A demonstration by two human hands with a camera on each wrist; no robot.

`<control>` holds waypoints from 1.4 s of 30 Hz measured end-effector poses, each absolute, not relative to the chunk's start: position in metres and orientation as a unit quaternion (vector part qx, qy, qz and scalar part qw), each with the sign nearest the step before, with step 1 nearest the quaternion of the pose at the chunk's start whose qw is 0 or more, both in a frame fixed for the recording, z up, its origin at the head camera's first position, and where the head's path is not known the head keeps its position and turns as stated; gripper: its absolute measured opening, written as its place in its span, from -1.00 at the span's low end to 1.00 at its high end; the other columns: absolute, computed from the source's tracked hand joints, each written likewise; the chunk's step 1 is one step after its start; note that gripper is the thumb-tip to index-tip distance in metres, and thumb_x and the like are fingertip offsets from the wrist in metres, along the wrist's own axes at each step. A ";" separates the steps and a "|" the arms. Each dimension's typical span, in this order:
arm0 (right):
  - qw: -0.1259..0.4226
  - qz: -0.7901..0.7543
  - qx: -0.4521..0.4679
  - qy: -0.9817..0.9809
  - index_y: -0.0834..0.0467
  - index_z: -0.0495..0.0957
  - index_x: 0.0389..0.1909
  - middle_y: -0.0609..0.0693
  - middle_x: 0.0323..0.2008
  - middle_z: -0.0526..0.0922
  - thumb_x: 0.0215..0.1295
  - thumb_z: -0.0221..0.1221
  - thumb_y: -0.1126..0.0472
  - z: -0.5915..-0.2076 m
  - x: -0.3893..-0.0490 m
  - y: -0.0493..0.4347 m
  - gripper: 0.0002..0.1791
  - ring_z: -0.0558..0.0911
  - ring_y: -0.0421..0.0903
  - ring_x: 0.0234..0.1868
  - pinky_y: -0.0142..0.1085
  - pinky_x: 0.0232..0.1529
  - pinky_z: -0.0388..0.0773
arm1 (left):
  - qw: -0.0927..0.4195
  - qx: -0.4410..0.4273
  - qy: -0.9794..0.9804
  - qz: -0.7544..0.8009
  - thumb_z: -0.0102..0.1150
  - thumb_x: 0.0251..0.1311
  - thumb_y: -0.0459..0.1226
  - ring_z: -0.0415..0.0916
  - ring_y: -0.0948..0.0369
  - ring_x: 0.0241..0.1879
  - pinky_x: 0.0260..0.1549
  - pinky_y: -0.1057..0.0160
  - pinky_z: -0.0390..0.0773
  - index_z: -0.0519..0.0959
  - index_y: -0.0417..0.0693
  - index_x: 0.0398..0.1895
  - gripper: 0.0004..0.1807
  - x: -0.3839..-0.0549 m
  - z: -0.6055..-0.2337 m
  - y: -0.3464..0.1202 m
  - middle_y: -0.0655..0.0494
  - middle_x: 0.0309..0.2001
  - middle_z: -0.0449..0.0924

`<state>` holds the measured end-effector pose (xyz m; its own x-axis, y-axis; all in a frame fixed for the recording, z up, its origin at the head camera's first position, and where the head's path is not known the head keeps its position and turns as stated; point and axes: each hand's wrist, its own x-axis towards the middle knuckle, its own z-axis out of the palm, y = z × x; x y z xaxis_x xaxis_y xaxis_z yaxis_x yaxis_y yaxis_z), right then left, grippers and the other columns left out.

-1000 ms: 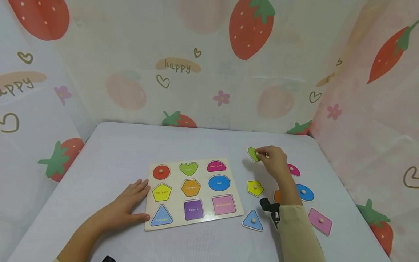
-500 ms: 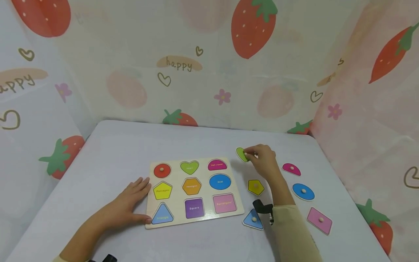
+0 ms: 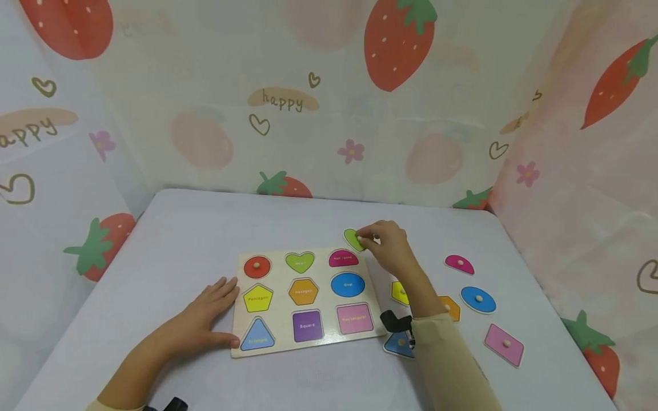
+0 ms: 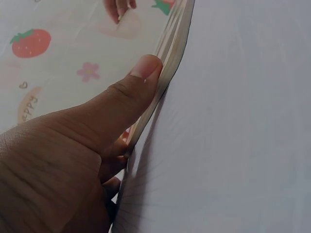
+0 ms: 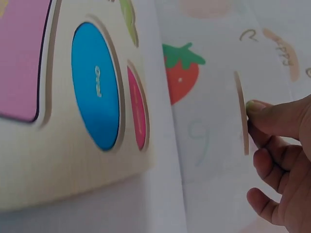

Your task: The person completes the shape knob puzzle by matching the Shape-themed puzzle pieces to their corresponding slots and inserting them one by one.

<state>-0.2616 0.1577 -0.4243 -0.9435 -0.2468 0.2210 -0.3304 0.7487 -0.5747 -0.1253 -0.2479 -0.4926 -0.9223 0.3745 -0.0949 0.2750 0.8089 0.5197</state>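
A wooden shape puzzle board [image 3: 329, 341] lies on the white table, its printed recesses in rows; a red round piece [image 3: 257, 266] with a knob fills the top left one. Along the board's left edge rests my left hand [image 3: 208, 311], fingers extended; in the left wrist view its thumb [image 4: 131, 90] touches the board's side. My right hand [image 3: 386, 245] pinches a green heart piece [image 3: 352, 239] by its knob, over the board's top right corner. The heart piece [image 5: 242, 114] appears edge-on in the right wrist view. The board's green heart recess [image 3: 300, 263] lies to its left.
Right of the board lie several knobbed pieces: a magenta half round [image 3: 460, 264], a blue oval [image 3: 478, 299], a pink rectangle [image 3: 504, 345] and an orange hexagon [image 3: 451, 308]. The yellow pentagon [image 3: 398, 292] and blue triangle [image 3: 398, 345] are partly behind the right arm.
My right hand has carried the green heart piece leftward, from beyond the loose pieces to the board's top right corner. The left hand stays at the board's left edge.
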 end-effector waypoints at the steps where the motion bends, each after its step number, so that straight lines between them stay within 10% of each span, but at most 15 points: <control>1: 0.062 0.319 0.157 -0.933 0.08 0.76 0.01 0.02 -0.04 0.72 0.43 0.29 0.16 -0.424 -0.261 0.155 -0.78 0.53 0.03 0.09 0.06 0.18 0.49 | 0.097 0.172 0.946 0.258 0.49 -0.15 0.32 -0.20 -0.18 0.63 0.52 -0.32 -0.06 0.22 -0.16 0.57 0.28 -0.125 -0.494 -0.248 -0.05 0.64 0.03; 42: -0.007 0.315 0.201 -0.928 0.00 0.79 -0.03 -0.10 -0.10 0.76 0.43 0.28 0.16 -0.452 -0.273 0.053 -0.81 0.54 -0.09 -0.03 -0.03 0.17 0.39 | 0.093 0.167 0.944 0.269 0.51 -0.17 0.32 -0.21 -0.17 0.63 0.51 -0.34 -0.05 0.23 -0.13 0.58 0.28 -0.128 -0.500 -0.250 -0.03 0.64 0.03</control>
